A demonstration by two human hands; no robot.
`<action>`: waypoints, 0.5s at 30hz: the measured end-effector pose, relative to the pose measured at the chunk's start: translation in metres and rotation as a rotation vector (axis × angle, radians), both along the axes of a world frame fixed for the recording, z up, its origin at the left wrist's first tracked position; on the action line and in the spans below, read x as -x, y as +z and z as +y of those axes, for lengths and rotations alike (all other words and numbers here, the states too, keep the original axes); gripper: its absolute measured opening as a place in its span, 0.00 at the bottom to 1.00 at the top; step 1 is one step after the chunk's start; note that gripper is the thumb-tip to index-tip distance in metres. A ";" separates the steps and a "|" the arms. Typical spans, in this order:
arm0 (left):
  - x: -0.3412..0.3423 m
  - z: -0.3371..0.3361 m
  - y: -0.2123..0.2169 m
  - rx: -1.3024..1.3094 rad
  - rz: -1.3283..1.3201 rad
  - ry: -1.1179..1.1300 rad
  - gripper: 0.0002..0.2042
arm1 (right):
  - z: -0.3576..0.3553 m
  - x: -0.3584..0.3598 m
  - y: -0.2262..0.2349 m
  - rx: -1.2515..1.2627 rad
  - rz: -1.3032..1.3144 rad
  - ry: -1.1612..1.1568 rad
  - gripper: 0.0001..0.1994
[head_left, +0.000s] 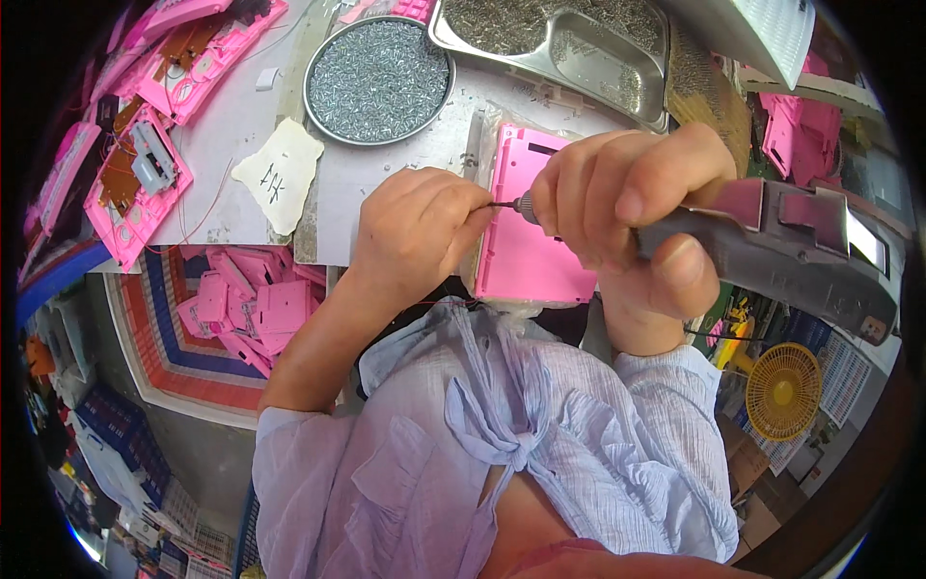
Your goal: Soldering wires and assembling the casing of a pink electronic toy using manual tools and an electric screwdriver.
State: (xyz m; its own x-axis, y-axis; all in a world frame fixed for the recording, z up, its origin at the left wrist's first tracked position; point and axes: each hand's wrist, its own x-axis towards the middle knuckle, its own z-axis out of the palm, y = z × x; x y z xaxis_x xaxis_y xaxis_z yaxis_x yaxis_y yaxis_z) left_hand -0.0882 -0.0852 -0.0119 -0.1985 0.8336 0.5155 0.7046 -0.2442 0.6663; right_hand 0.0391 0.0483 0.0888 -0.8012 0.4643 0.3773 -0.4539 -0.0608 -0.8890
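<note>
- Right hand (641,198): fingers wrapped round the driver (772,261), body running out of the fist to the right; full wrap probably chosen to keep a bulky tool level and its line steady
- Left hand (415,232): thumb and forefinger pinched together at the tip of the bit (505,204); whether a small piece sits between them is hidden, cannot tell
- The two grips face each other, bit bridging the gap; the pinch presumably guides or steadies the tip while the other hand bears the weight
- Pink case (521,253): under the bit, between the hands, its right part covered by the right hand; clear film (521,309) shows along its near edge, perhaps as a guard against scratches
- Dish (381,143) of small grey metal pieces: beyond the left hand; steel tray (584,41) with more small metal pieces: beyond the case; both seem set close for short reaches
- Torn paper (280,174): left of the left hand; wired pink panels (143,188) farther left
- Basket (178,376) of pink parts (285,314): left of the left forearm, lower than the table (338,198)
- Yellow fan (783,391): right of the right forearm, well apart
- In the way: right hand and driver hide part of the case; loose bits lie on the table near the dish
</note>
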 end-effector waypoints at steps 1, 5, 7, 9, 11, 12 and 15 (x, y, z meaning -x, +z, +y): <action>0.001 -0.001 0.002 0.021 0.005 -0.022 0.11 | -0.001 0.000 0.000 0.012 0.002 0.012 0.16; 0.030 0.005 0.008 0.016 -0.018 -0.051 0.13 | -0.002 -0.005 -0.002 0.076 -0.010 0.051 0.16; 0.074 0.023 0.010 0.052 0.133 0.112 0.12 | -0.013 -0.011 -0.001 0.076 -0.065 -0.002 0.16; 0.104 0.031 0.002 0.197 0.381 0.340 0.10 | -0.021 -0.013 -0.006 0.066 -0.096 0.008 0.16; 0.109 0.034 -0.008 0.358 0.529 0.429 0.08 | -0.026 -0.015 -0.005 0.062 -0.129 0.037 0.14; 0.108 0.034 -0.010 0.330 0.503 0.425 0.07 | -0.028 -0.016 -0.007 0.063 -0.149 0.052 0.14; 0.108 0.033 -0.015 0.269 0.436 0.416 0.06 | -0.027 -0.019 -0.014 -0.026 -0.213 0.106 0.12</action>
